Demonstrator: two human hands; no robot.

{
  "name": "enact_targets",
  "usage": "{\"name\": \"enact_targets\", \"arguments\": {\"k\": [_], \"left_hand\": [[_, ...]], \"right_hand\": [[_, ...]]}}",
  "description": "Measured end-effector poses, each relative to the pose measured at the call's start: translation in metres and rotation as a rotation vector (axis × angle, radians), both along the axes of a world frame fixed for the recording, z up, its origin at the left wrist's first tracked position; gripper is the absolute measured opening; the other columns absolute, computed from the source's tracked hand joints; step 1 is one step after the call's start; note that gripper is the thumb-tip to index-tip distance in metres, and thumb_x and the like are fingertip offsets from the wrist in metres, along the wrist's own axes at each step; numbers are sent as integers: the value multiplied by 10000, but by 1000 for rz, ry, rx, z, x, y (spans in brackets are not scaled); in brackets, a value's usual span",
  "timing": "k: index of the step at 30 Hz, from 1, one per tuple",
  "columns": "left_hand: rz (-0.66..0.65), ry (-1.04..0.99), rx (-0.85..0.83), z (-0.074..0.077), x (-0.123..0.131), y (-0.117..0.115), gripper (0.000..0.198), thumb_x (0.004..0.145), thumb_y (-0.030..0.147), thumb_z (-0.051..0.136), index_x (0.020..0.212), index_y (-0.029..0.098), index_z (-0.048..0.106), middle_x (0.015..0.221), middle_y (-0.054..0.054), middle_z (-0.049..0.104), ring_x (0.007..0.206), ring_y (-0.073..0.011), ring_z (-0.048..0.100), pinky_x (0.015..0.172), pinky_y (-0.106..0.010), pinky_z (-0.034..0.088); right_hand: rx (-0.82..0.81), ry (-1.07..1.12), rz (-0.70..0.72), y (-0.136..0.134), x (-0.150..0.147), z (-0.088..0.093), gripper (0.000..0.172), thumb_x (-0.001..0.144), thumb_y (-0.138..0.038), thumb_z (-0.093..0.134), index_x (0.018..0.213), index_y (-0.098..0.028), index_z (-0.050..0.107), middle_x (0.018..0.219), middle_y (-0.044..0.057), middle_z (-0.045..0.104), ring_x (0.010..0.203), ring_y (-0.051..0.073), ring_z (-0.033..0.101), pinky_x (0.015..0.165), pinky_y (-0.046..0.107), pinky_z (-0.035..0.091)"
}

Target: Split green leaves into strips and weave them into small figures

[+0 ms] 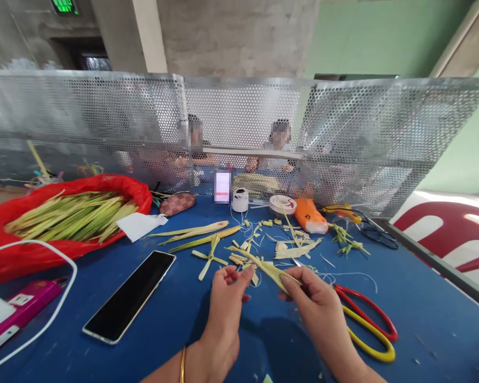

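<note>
My right hand [317, 298] pinches a pale green-yellow corn husk [273, 271] between thumb and fingers. The husk's narrow end points up and left, past the thumb of my left hand [228, 298]. That hand has curled fingers with the thumb close against them; what they hold, if anything, is hidden. Just beyond lies a knotted husk cross [210, 256], along with husk scraps [297, 250] and loose white thread. Red-and-yellow-handled scissors [369, 327] lie beside my right wrist, their blades partly hidden behind the hand.
A red bag of husks [75, 213] stands left, near a phone [130, 298] and a magenta power strip [22, 314]. Farther back are a thread spool [240, 200], a tape roll [282, 204] and an orange packet [309, 215]. Two people sit behind a perforated metal screen [239, 106].
</note>
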State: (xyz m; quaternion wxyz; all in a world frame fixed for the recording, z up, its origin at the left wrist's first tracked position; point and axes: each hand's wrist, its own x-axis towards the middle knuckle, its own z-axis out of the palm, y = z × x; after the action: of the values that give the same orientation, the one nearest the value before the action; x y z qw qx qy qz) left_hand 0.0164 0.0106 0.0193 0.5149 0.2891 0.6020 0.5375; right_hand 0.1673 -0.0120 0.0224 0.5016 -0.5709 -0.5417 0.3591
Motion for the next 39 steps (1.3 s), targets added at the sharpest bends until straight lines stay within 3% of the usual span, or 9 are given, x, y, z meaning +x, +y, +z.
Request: {"name": "enact_targets", "arguments": {"k": [5,9,12,16,22,25,28,34,39], "left_hand": [[-353,-21,139,3,7,-8,318,609,366,757,815,147,652,819,-66,695,818,-214,631,738,-298,479],[-444,63,173,9,5,-8,208,640,285,706,792,143,705,798,-58,718,789,-210,631,736,-290,472],[-496,48,181,11,5,-7,198,665,259,672,824,144,695,794,-44,709,744,-181,618,684,-262,467],[-428,48,228,10,5,-4,187,686,205,599,862,153,636,717,-10,668,666,-149,596,645,-249,478],[-272,166,267,-1,0,4,284,679,179,564,963,180,556,635,20,626,563,-138,568,567,-241,468],[-309,105,265,-2,1,3,374,649,151,565,1019,188,518,691,20,626,588,-136,571,539,-228,457],[-380,68,260,-1,3,2,345,620,106,550,958,174,548,681,23,601,590,-118,546,528,-202,432],[-236,157,322,-5,-3,12,195,779,276,533,940,178,584,621,25,561,550,-134,540,507,-226,446],[-141,143,322,-6,-6,16,183,784,289,550,901,163,611,632,7,591,545,-123,533,521,-223,448]], "right_hand": [[80,-262,81,-8,-10,-13,283,909,-431,465,744,-214,540,620,-2,601,573,158,577,546,237,437],[213,-536,136,-11,-7,-12,202,924,-328,420,811,-220,548,671,4,616,565,153,549,528,235,379],[197,-486,134,-10,-5,-7,221,925,-313,408,761,-220,525,630,-10,578,553,147,525,510,222,374],[120,-366,102,-9,-5,-5,233,916,-340,430,726,-221,496,552,-42,507,496,131,481,469,208,355],[202,-505,97,-12,-8,-10,219,927,-318,405,746,-228,490,578,-34,545,486,132,502,466,212,353],[247,-637,136,-13,-9,-14,179,919,-273,402,765,-232,483,591,-30,572,484,135,528,474,215,361],[251,-704,177,-12,-9,-17,161,906,-241,421,752,-236,471,566,-43,572,460,127,536,463,206,363],[399,-751,205,-18,-10,-11,172,921,-209,398,759,-239,448,580,-47,558,471,118,551,469,193,378],[470,-795,223,-21,-11,-10,191,933,-199,380,758,-235,449,602,-37,567,467,120,556,471,202,378]]}}
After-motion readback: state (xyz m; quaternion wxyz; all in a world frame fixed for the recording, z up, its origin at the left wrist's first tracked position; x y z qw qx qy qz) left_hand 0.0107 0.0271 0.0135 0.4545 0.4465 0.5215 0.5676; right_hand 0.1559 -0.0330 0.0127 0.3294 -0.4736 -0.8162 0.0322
